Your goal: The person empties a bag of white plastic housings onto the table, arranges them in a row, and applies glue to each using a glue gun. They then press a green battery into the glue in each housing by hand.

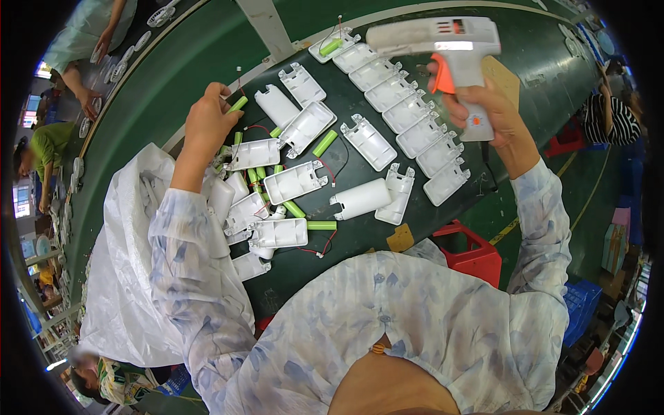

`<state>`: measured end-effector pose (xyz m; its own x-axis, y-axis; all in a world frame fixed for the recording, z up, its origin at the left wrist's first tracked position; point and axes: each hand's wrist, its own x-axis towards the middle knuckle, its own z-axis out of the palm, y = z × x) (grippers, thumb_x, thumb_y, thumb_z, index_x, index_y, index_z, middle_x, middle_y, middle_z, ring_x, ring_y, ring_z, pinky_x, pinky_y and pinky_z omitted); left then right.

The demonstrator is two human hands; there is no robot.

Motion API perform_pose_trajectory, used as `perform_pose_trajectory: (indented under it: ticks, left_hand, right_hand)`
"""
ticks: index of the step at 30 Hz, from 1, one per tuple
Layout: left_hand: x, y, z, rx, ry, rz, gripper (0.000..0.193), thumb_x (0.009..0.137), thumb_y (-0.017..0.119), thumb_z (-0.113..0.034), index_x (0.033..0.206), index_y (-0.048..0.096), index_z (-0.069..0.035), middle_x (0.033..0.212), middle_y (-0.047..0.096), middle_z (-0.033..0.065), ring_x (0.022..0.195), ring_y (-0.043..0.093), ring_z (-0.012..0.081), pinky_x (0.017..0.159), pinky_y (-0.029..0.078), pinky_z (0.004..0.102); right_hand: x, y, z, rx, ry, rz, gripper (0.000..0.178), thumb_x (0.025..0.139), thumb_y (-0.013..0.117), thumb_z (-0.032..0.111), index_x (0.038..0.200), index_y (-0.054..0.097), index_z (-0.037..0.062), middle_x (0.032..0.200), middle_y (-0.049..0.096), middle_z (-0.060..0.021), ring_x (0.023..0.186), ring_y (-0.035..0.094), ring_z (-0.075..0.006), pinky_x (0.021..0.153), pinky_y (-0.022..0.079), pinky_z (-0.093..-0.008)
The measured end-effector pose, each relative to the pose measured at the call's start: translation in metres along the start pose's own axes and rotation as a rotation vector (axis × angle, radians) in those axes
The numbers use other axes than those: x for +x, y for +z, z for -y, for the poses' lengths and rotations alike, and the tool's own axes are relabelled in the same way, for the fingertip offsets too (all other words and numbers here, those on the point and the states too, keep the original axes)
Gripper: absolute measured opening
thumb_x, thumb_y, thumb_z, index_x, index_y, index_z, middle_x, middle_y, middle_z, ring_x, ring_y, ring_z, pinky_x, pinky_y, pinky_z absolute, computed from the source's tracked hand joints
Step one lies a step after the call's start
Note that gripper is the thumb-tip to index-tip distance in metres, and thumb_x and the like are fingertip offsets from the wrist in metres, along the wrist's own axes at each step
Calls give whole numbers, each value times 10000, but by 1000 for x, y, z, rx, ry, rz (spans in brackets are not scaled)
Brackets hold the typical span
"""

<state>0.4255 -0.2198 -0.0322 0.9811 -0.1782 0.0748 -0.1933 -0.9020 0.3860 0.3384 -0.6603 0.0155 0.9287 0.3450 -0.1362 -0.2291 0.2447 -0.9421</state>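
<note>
1. So the left hand (206, 116) is closed in a pinch on a slim bright-green cylinder with thin wires (238, 104), up over the left side of the dark green worktop (347, 173).
2. Right hand (490, 105) is wrapped round the grip of a white plastic glue gun with an orange trigger (453, 43), fingers by the trigger. Can't tell if it's squeezed. Nozzle points left.
3. A slanting row of white rectangular plastic shells (406, 111) lies hollow side up. At its far end, one open white shell (346, 41) has a second green cylinder (330, 47) lying in it; the rest of the row looks bare.
4. My read: the step in hand is picking out a cylinder, gun at the ready.
5. Next move calls for lifting it free of the jumbled white shells and green cylinders (294, 183) without snagging its wires, then lining it up lengthwise over a bare shell. I'd keep the nozzle off the wires and fingers too.
</note>
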Motion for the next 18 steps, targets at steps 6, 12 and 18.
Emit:
perform_pose_trajectory:
  ticks: [6, 12, 18]
  left_hand:
    - [12, 8, -9, 128, -36, 88, 410, 812, 769, -238, 1192, 692, -106, 775, 676, 69, 701, 653, 214, 652, 507, 362]
    - [12, 7, -13, 93, -15, 110, 237, 837, 722, -210, 1042, 739, -92, 883, 726, 120, 834, 696, 301, 739, 529, 399]
    - [16, 9, -4, 86, 41, 71, 156, 835, 706, -182, 924, 740, -58, 900, 728, 139, 843, 691, 332, 740, 531, 414]
  right_hand:
    - [12, 1, -7, -250, 90, -142, 357, 869, 614, 169, 1173, 531, 1, 725, 612, -82, 564, 548, -119, 539, 456, -277]
    - [25, -1, -1, -386, 160, -100, 297, 862, 619, 179, 1096, 561, 5, 693, 611, -67, 544, 548, -112, 516, 440, -279]
    - [29, 3, -1, -449, 195, -115, 266, 849, 628, 192, 1045, 580, 17, 665, 591, -46, 530, 521, -100, 521, 426, -276]
